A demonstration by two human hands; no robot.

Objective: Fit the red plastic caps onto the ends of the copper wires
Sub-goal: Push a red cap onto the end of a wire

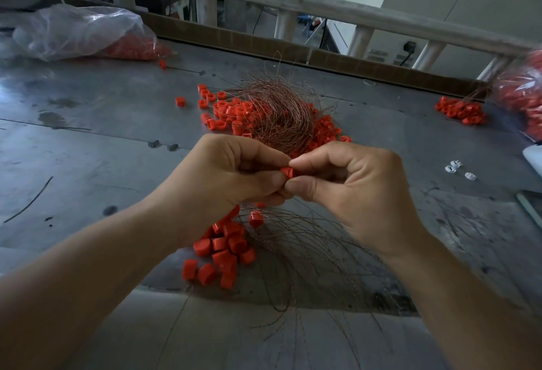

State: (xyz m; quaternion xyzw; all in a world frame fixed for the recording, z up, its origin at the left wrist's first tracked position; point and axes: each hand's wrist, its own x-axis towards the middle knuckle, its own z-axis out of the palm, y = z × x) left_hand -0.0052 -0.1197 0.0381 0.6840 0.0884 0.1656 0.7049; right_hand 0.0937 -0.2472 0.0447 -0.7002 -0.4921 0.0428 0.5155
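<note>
Grey metal tabletop [88, 140] holds clear bags of red caps [85, 32] at both far corners as left hand [231, 173] and right hand [352, 181] close their grip on one red cap [286, 172] above loose copper wires [278, 114].

Probably a small factory workshop — scuffed metal bench [88, 140], bagged red caps [132, 46].

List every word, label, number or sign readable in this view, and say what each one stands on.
No text can be read anywhere in this view.
The pale cabinet behind the railing carries small dark marks near its socket, too blurred to read.
The red cap pinched between both hands shows a dark slit, not lettering.
The plastic bag bears no print.
</note>
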